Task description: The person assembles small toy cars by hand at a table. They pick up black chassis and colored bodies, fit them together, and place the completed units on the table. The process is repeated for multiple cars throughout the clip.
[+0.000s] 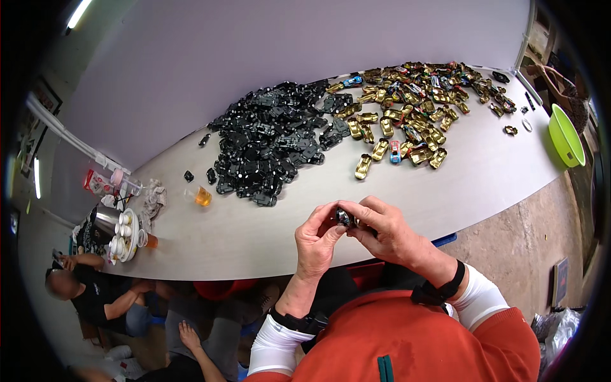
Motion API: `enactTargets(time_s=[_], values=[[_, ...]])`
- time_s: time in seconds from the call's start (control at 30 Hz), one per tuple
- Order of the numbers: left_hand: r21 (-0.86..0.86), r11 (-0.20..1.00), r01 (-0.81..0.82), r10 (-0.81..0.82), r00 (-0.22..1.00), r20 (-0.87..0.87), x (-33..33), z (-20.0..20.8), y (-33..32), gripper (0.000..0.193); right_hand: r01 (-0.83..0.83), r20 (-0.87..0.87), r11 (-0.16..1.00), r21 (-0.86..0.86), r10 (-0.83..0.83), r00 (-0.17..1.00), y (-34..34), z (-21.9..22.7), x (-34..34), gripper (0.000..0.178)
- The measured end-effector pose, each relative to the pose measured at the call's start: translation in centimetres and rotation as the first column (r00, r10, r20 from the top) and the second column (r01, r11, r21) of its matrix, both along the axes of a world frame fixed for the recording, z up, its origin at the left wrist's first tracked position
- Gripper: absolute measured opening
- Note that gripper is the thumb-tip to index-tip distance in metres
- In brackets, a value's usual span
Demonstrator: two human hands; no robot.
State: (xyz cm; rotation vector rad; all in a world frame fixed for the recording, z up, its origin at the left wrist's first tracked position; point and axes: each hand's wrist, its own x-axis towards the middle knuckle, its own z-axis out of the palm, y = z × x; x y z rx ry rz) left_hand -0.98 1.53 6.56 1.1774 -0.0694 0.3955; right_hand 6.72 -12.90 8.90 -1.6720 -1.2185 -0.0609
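Close over the table's near edge, my left hand [315, 240] and my right hand [393, 230] pinch one small dark toy car [344, 218] between thumbs and fingertips. The fingers cover much of it, so I cannot make out which side faces up. Beyond my hands lies a big heap of black toy car bases [264, 137]. To its right spreads a heap of gold toy car bodies [386, 126], with a few red and blue ones among them. A red and blue toy car [395, 151] lies at the near side of that heap.
On the left of the table [191, 245] stand a cup of amber drink [203, 197], a crumpled cloth [154, 198] and a white tray [132, 251] with small cups. A green basin [566, 137] sits at the right edge. Two people sit at the lower left.
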Motion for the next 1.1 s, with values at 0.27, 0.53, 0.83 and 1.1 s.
enactTargets(time_s=[0.27, 0.53, 0.83, 1.1], values=[[-0.035, 0.996, 0.083, -0.082, 0.996, 0.022, 0.0, 0.4, 0.0, 0.034, -0.075, -0.174, 0.991, -0.114, 0.054, 0.983, -0.5, 1.9, -0.2, 0.05], [0.039, 0.998, 0.052, -0.055, 0.995, 0.079, -0.2, 0.6, -0.3, 0.033, -0.15, -0.121, 0.983, -0.104, 0.137, 0.983, -0.8, 2.3, -0.3, 0.045], [0.153, 0.988, 0.003, -0.017, 0.996, 0.088, -0.4, 1.0, -0.7, 0.034, -0.125, -0.096, 0.978, -0.165, 0.11, 0.989, -1.0, 2.3, -0.4, 0.043], [0.224, 0.972, -0.064, 0.056, 0.998, 0.042, -0.7, 2.3, -1.0, 0.034, -0.139, -0.2, 0.976, -0.165, 0.105, 0.974, -1.1, 2.1, -0.4, 0.039]])
